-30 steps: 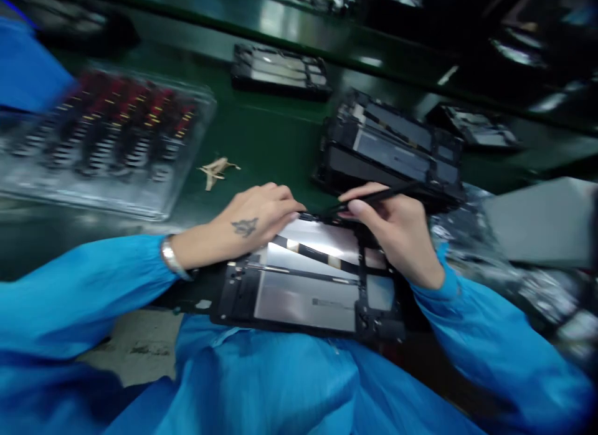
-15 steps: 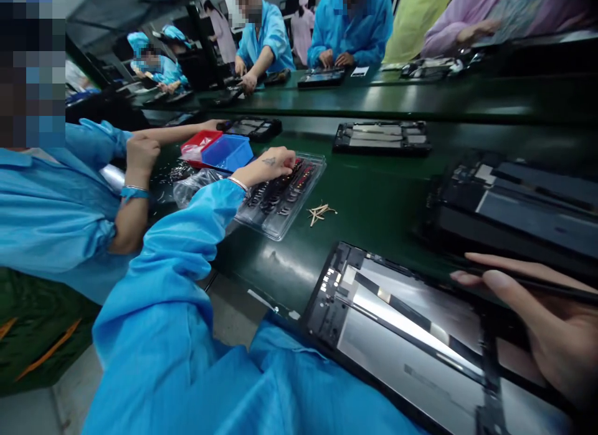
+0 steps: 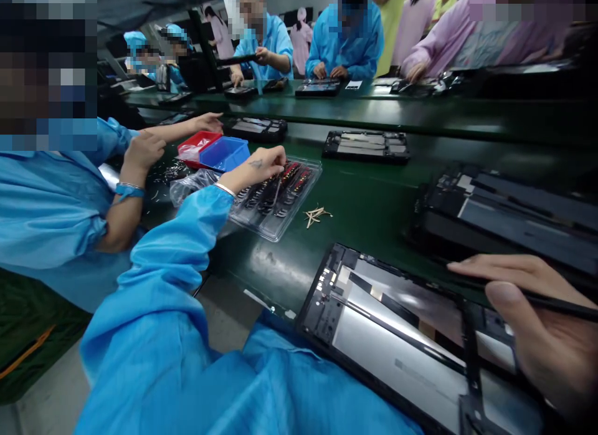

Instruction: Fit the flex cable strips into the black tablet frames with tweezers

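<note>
My left hand [image 3: 259, 167] reaches over a clear plastic tray [image 3: 275, 235], thumb and fingers pinched together. From the pinch hangs a thin dark strip [image 3: 277, 189], its upper end hidden by my fingers. Rows of small black parts with red and gold ends [image 3: 299, 181] lie in the tray. My right hand [image 3: 542, 335] is closed around a slim black stick-like tool [image 3: 560, 303], whose far tip is hard to make out. Below and left of that hand lies an opened tablet [image 3: 402, 354], with silver battery panels and a black frame showing.
Beige strips [image 3: 317, 216] lie beside the tray. Red [image 3: 200, 142] and blue bins [image 3: 225, 153] stand behind it. Stacked opened tablets [image 3: 504, 204] sit at right, another tablet [image 3: 367, 146] further back. A co-worker's arm [image 3: 135, 164] is close on the left; others work across the bench.
My left hand has risen slightly from the tray, and a thin strip now shows beneath its fingers. My right hand's fingers have shifted on the tool. The view has moved slightly.
</note>
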Action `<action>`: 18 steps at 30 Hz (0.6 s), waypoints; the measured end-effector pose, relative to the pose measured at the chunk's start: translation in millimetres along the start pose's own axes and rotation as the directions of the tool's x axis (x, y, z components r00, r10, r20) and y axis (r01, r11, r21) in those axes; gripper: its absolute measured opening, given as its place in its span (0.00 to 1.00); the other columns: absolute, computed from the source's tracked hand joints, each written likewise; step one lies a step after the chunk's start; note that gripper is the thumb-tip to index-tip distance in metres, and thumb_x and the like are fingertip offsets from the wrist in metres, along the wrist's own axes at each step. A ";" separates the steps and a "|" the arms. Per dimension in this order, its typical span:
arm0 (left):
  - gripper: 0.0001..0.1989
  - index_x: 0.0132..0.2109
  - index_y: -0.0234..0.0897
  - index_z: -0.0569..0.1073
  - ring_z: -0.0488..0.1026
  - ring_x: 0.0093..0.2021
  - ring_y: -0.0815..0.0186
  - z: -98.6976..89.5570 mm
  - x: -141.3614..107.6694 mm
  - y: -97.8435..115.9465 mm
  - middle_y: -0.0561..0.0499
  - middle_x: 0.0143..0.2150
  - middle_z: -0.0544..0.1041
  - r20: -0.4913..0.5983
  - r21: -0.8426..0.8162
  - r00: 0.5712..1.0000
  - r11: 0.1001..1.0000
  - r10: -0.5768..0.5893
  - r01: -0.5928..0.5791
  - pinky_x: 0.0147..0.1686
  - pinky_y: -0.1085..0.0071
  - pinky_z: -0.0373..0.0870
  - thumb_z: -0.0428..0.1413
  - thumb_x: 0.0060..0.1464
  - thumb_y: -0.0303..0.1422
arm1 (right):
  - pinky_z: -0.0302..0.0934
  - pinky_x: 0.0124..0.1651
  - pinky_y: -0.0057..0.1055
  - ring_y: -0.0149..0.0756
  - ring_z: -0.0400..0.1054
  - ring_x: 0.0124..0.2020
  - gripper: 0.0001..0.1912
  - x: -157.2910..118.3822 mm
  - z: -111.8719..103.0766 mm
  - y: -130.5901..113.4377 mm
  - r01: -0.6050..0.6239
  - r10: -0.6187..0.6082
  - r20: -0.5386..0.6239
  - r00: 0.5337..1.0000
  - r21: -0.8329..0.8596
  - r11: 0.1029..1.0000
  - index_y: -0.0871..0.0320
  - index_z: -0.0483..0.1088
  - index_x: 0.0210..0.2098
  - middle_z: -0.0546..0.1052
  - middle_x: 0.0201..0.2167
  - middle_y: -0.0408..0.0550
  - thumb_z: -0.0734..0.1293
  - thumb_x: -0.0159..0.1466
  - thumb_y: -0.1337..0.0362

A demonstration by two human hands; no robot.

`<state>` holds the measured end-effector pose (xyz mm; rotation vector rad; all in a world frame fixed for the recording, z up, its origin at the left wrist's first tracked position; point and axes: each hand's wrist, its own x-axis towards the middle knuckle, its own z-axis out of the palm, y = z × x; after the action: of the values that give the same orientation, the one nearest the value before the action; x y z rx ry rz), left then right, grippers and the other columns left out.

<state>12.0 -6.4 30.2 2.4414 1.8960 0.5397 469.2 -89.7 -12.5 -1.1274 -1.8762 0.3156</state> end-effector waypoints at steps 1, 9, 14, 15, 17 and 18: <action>0.06 0.45 0.36 0.72 0.72 0.38 0.66 -7.5 -4.7 10.3 0.49 0.37 0.76 -0.029 -0.007 1.000 1.000 0.008 -0.008 0.40 0.70 0.67 0.54 0.60 0.27 | 0.73 0.45 0.48 0.50 0.78 0.43 0.14 2.1 -0.1 -8.3 -0.044 0.034 0.082 0.996 0.112 0.993 0.38 0.79 0.33 0.82 0.39 0.49 0.64 0.66 0.44; 0.10 0.47 0.31 0.77 0.77 0.42 0.61 0.0 -56.6 180.8 0.44 0.40 0.79 -0.254 0.463 0.544 0.594 0.800 -0.658 0.39 0.66 0.75 0.51 0.68 0.29 | 0.59 0.31 0.27 0.26 0.58 0.26 0.18 11.5 42.8 -68.1 -0.778 0.206 0.754 0.624 0.574 0.254 0.59 0.74 0.32 0.68 0.27 0.42 0.67 0.67 0.50; 0.11 0.48 0.29 0.79 0.79 0.48 0.58 29.9 -69.5 213.0 0.44 0.46 0.81 -0.184 0.553 0.194 0.265 0.964 -0.790 0.48 0.66 0.79 0.61 0.62 0.32 | 0.55 0.30 0.23 0.24 0.58 0.27 0.11 7.1 40.8 -62.1 -0.729 0.289 0.671 0.683 0.653 0.206 0.58 0.75 0.34 0.66 0.26 0.40 0.73 0.63 0.56; 0.11 0.48 0.29 0.79 0.79 0.48 0.58 33.2 -68.3 213.5 0.44 0.45 0.81 -0.184 0.546 0.196 0.266 0.963 -0.794 0.48 0.66 0.79 0.60 0.62 0.31 | 0.54 0.30 0.23 0.24 0.58 0.27 0.10 6.6 38.6 -60.8 -0.713 0.304 0.647 0.699 0.663 0.229 0.57 0.76 0.35 0.66 0.26 0.40 0.74 0.62 0.56; 0.10 0.48 0.29 0.79 0.80 0.47 0.59 36.2 -65.3 214.3 0.44 0.45 0.81 -0.189 0.511 0.206 0.275 0.960 -0.814 0.46 0.66 0.79 0.58 0.64 0.30 | 0.54 0.29 0.24 0.25 0.59 0.27 0.09 6.7 35.6 -59.0 -0.674 0.320 0.595 0.737 0.676 0.298 0.57 0.76 0.34 0.67 0.25 0.40 0.74 0.62 0.57; 0.09 0.47 0.29 0.79 0.80 0.46 0.59 36.2 -64.1 214.9 0.44 0.45 0.81 -0.203 0.472 0.218 0.291 0.954 -0.832 0.46 0.67 0.79 0.57 0.64 0.30 | 0.54 0.28 0.24 0.25 0.59 0.27 0.09 7.4 34.8 -58.3 -0.648 0.321 0.564 0.761 0.677 0.347 0.57 0.76 0.34 0.68 0.25 0.40 0.74 0.62 0.58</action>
<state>210.1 -117.3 24.4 3.7139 0.1472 0.9549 406.5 -108.5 7.1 -0.8939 -1.2194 1.7147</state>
